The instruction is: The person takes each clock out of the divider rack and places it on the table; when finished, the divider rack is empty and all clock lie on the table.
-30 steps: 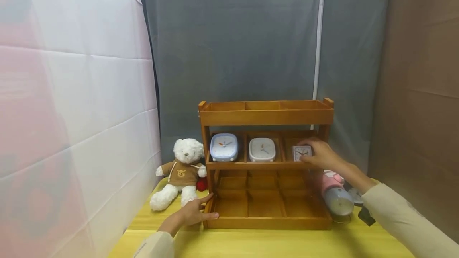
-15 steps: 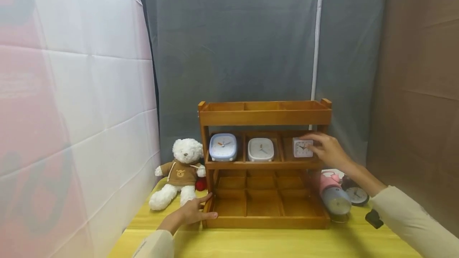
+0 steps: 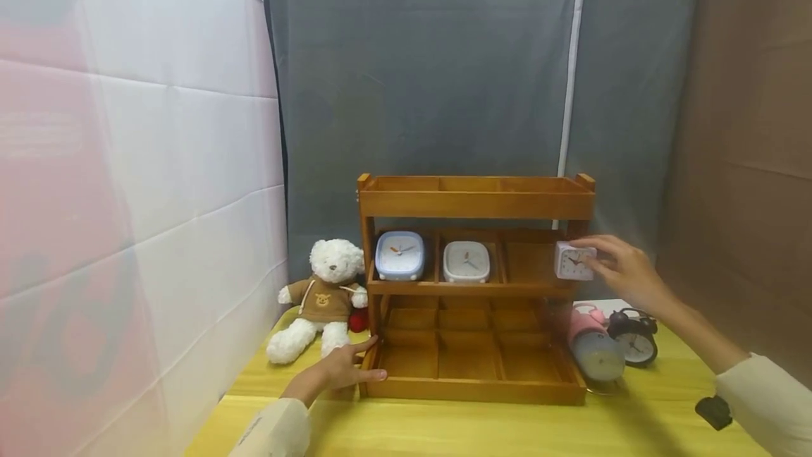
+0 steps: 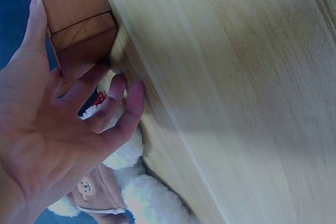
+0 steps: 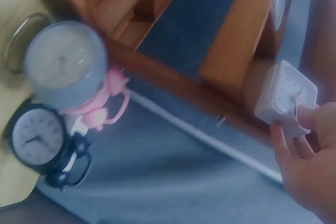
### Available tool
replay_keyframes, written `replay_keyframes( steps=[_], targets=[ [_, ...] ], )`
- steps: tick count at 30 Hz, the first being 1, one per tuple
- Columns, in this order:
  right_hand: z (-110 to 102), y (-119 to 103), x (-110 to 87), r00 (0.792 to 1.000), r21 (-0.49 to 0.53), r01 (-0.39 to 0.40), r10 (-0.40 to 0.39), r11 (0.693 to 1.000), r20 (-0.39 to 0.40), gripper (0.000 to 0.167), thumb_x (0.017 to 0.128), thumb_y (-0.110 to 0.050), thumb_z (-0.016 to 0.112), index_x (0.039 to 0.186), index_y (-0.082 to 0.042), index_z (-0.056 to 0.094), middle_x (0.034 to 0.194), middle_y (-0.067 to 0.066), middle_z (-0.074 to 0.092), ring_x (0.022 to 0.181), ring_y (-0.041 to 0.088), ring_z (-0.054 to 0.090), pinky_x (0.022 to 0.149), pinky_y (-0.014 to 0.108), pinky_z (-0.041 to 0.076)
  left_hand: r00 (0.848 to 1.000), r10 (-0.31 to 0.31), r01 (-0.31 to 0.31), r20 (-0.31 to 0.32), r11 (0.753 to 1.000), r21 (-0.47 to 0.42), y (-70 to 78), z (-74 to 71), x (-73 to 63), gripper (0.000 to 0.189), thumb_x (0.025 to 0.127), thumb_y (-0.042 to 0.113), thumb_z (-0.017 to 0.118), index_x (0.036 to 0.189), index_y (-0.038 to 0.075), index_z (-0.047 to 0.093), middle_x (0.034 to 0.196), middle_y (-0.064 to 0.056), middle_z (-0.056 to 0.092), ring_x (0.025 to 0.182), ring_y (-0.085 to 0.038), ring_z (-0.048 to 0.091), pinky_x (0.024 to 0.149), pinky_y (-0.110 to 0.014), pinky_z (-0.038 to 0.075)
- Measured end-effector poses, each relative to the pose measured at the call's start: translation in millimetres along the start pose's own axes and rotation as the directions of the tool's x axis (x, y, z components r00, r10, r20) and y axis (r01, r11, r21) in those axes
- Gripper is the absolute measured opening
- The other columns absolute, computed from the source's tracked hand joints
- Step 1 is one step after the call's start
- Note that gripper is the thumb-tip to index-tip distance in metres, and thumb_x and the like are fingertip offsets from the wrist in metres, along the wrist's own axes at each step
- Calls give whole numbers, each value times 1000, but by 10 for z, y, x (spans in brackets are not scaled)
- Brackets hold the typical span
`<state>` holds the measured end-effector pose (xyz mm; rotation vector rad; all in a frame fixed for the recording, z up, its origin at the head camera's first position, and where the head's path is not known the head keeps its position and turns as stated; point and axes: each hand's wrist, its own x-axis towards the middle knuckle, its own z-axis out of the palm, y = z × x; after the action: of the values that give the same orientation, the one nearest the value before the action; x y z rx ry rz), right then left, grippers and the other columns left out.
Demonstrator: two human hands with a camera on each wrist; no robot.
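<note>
My right hand (image 3: pixel 624 270) pinches a small white square alarm clock (image 3: pixel 574 261) between thumb and fingers. The clock overlaps the right post of the wooden shelf (image 3: pixel 476 391), level with its middle tier. In the right wrist view the clock (image 5: pixel 289 95) faces partly toward the camera, with the fingers under it. On that same tier stand a blue-rimmed clock (image 3: pixel 400 256) at left and a white rounded clock (image 3: pixel 466 262) in the middle compartment. My left hand (image 3: pixel 336 369) grips the shelf's lower front left corner, thumb on the front and fingers along the side.
A white teddy bear (image 3: pixel 323 298) in a brown hoodie sits left of the shelf, a red item (image 3: pixel 358 320) beside it. A pink twin-bell clock (image 3: pixel 596 355) and a black one (image 3: pixel 634 340) stand at right, near a small dark object (image 3: pixel 713 412) on the yellow tabletop (image 3: pixel 482 429).
My right hand has lifted the small white clock out of the middle tier's right compartment and moved it right, to the shelf's post. The left hand stays on the corner.
</note>
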<state>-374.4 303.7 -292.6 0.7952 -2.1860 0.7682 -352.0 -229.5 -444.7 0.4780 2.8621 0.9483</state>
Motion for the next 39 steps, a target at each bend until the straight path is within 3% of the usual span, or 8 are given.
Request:
replay_keyframes(
  steps=[5, 8, 11, 19, 28, 30, 35, 39],
  targets=[
    [-201, 170, -222, 998, -54, -67, 66, 996, -20, 30, 95, 1, 74, 123, -9, 75, 121, 16, 71, 96, 9, 72, 75, 4, 49, 1000, 13, -13, 4, 1000, -2, 55, -8, 38, 89, 89, 44, 83, 158, 5, 42, 142, -37, 54, 123, -47, 63, 102, -57, 51],
    [-290, 257, -319, 995, -83, -98, 96, 992, -32, 29, 95, -1, 74, 122, -11, 75, 122, 16, 71, 95, -12, 61, 76, 3, 46, 1000, -5, 5, -1, 1000, 9, 65, -14, 51, 89, 88, 44, 83, 158, 6, 43, 140, -36, 57, 123, -46, 63, 103, -57, 51],
    [-367, 346, -422, 991, -113, -129, 126, 985, -34, 29, 93, 0, 75, 119, -12, 76, 119, 17, 72, 96, -20, 51, 76, 4, 44, 1000, -15, 15, 4, 1000, 18, 60, -11, 56, 90, 88, 46, 83, 158, 7, 43, 141, -35, 57, 124, -46, 63, 103, -56, 51],
    [-514, 597, -753, 958, -171, -280, 287, 945, 17, 24, 95, -6, 74, 118, -9, 75, 116, 24, 72, 97, 16, 63, 70, 17, 48, 1000, -1, 1, 7, 1000, 10, 59, -20, 89, 91, 88, 46, 83, 159, 6, 42, 144, -36, 53, 123, -45, 64, 102, -56, 52],
    [-422, 933, -1319, 986, -217, -148, 160, 965, 41, 29, 80, 10, 80, 102, -7, 75, 99, 21, 74, 83, -8, 60, 60, 25, 49, 1000, -7, 7, 10, 1000, 20, 50, -19, 109, 92, 87, 47, 84, 159, 7, 42, 146, -34, 53, 123, -45, 64, 104, -56, 51],
    [-377, 985, -1422, 984, -217, -158, 173, 963, 49, 30, 78, 11, 81, 101, -7, 75, 100, 21, 73, 82, 1, 66, 61, 27, 51, 1000, -3, 3, 5, 1000, 15, 43, -20, 101, 92, 87, 47, 84, 158, 6, 42, 146, -35, 52, 122, -45, 64, 103, -55, 51],
    [-243, 1076, -1609, 965, -200, -227, 248, 953, 90, 29, 79, 11, 81, 102, -5, 73, 106, 30, 70, 84, 43, 73, 62, 31, 54, 1000, 1, -1, 4, 1000, 7, 24, -18, 63, 92, 88, 47, 83, 158, 5, 42, 144, -38, 52, 121, -46, 64, 98, -53, 55],
    [-127, 1136, -1724, 968, -190, -216, 236, 958, 90, 32, 76, 13, 83, 101, -4, 72, 105, 28, 70, 81, 41, 74, 62, 38, 59, 1000, -9, 9, 8, 1000, 4, 8, -6, 33, 92, 88, 47, 83, 158, 5, 42, 143, -38, 53, 121, -47, 64, 97, -53, 56]
  ],
)
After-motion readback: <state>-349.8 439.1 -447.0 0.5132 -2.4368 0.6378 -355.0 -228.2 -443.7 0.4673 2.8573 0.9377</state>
